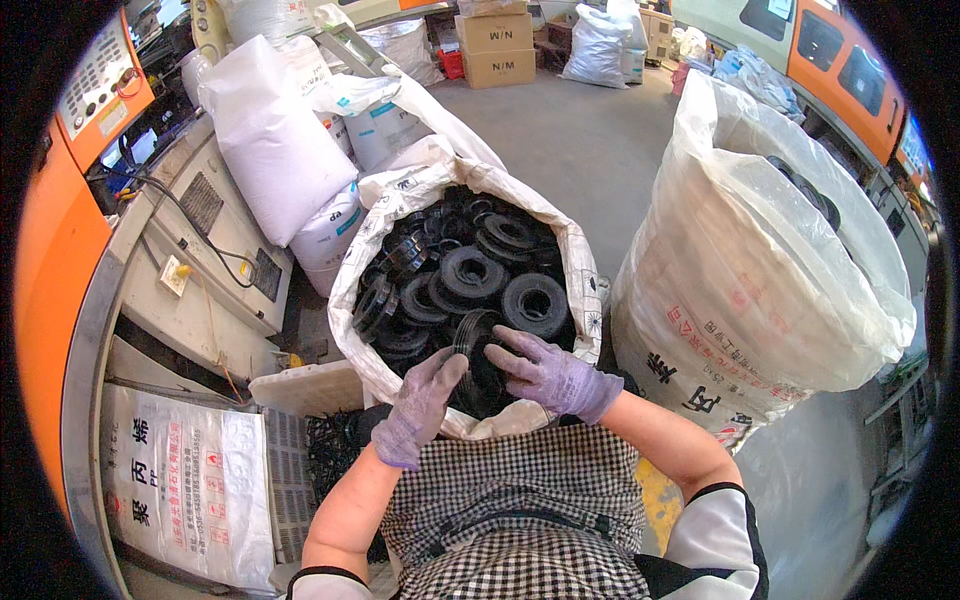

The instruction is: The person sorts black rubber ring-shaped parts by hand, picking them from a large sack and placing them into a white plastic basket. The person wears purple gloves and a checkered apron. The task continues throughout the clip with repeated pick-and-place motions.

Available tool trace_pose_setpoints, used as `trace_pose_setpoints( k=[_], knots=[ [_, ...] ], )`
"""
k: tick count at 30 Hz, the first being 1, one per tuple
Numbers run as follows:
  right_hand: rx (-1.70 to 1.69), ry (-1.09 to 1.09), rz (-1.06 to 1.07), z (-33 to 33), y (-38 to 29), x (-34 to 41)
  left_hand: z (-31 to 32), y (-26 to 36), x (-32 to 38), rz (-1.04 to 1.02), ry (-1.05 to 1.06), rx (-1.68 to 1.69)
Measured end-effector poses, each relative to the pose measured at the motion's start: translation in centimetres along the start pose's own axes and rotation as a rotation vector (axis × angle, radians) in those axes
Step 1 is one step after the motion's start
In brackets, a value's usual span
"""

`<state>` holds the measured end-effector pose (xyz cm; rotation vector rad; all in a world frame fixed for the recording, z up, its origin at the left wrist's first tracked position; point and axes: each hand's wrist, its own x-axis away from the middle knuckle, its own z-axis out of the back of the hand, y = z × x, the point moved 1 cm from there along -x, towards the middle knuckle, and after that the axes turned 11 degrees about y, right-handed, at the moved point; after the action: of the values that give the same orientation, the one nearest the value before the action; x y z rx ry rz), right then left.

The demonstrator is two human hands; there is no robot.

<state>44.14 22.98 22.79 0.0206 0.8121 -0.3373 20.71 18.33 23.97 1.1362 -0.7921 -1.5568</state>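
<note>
A white woven sack (350,300) with a rolled-down rim stands open before me, filled with black plastic rings and discs (471,274). At its near side, a small stack of black ringed discs (474,337) stands on edge between my gloved hands. My left hand (422,409) holds its left side, thumb and fingers against the ridged edges. My right hand (551,375) has its fingertips on the right face of the stack. Both hands wear thin, soiled purple-grey gloves. The lower part of the stack merges with the dark pieces below, so its full size is hidden.
A large translucent sack (720,300) holding black discs stands at right. Filled white bags (277,142) lean at upper left beside a beige machine cabinet (202,247). A flattened printed sack (191,487) lies at lower left, near black plastic scraps (334,450). Cardboard boxes (499,67) stand farther back.
</note>
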Motion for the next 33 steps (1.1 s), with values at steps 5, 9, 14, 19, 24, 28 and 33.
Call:
trace_pose_setpoints(
  k=[5, 9, 14, 19, 24, 28, 33],
  knots=[
    [-0.331, 0.001, -0.546, 0.6, -0.3, -1.1, -1.3, 2.2, 0.2, -0.215, 0.110, -0.068],
    [-0.192, -0.138, -0.353, 0.9, -0.5, -1.2, -1.3, 1.0, -0.3, -0.178, 0.079, -0.031],
    [0.014, -0.058, 0.237, 1.0, -0.2, -0.5, 0.2, 1.2, -0.9, 0.191, -0.053, 0.198],
    [-0.330, 0.203, -0.475, 0.6, -0.8, -0.2, -0.9, 2.1, 0.2, -0.158, 0.005, -0.008],
    [-0.550, 0.085, -0.630, 0.2, -0.3, -0.3, -1.0, 1.1, 1.0, -0.230, -0.001, -0.071],
    [-0.138, 0.082, 0.101, 0.3, 1.1, -0.4, -0.5, 2.1, 0.4, 0.165, 0.009, 0.181],
    [-0.331, 0.129, -0.250, 0.7, 0.3, -0.3, -0.9, 2.1, 0.7, 0.011, 0.050, 0.099]
  ],
)
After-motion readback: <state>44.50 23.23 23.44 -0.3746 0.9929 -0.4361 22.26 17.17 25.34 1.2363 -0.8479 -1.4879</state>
